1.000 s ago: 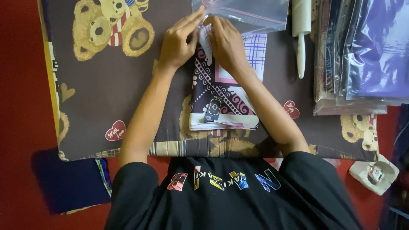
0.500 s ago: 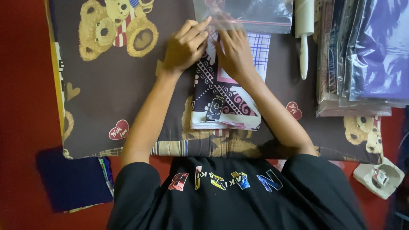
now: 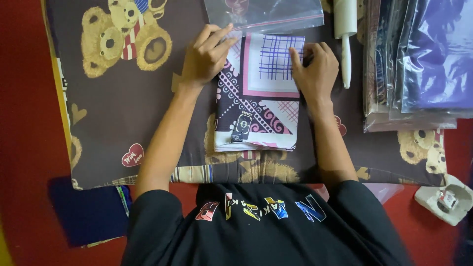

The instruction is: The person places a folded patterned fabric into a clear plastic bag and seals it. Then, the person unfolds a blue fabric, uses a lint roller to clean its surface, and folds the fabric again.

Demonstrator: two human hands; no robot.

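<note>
head view | left hand fingers loosely spread, flat on left top corner of folded patterned cloth | right hand fingers curled, pressing cloth's right top edge | cloth lies on bear-print blanket, just below clear zip bag

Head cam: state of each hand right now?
Left hand: open, fingers resting on the folded patterned cloth at the clear bag.
Right hand: open, fingertips pressing the cloth's right edge.
</note>
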